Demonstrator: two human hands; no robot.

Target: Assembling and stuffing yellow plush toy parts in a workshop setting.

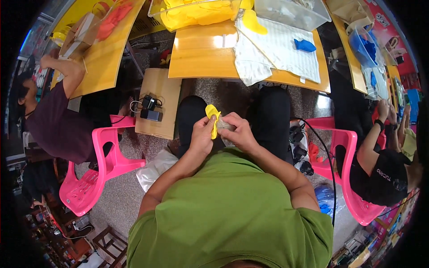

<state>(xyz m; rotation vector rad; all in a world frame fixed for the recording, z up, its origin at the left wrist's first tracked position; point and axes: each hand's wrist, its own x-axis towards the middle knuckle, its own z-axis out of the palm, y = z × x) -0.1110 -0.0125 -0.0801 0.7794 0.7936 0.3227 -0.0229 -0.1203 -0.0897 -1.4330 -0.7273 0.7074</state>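
Observation:
Above my lap, my left hand (202, 135) grips a small yellow fabric piece (212, 111), thumb pressed on its side. My right hand (241, 133) is closed on a tuft of greyish-white fibre stuffing (224, 125), held against the yellow piece's right side. Whether any of the fibre is inside the fabric I cannot tell. On the table ahead, a blue stuffed-looking piece (305, 45) and a larger yellow fabric piece (254, 23) lie on a white striped cloth (290, 62). A thin stick (255, 46) rests across that cloth.
Two clear plastic bins stand at the back of the wooden table (201, 53); one holds many yellow pieces (196, 17). Left of my knees is a cardboard box (154, 127) with black adapters (151, 107). Pink chairs (105, 156) seat people on both sides. A black cable (328, 156) hangs at right.

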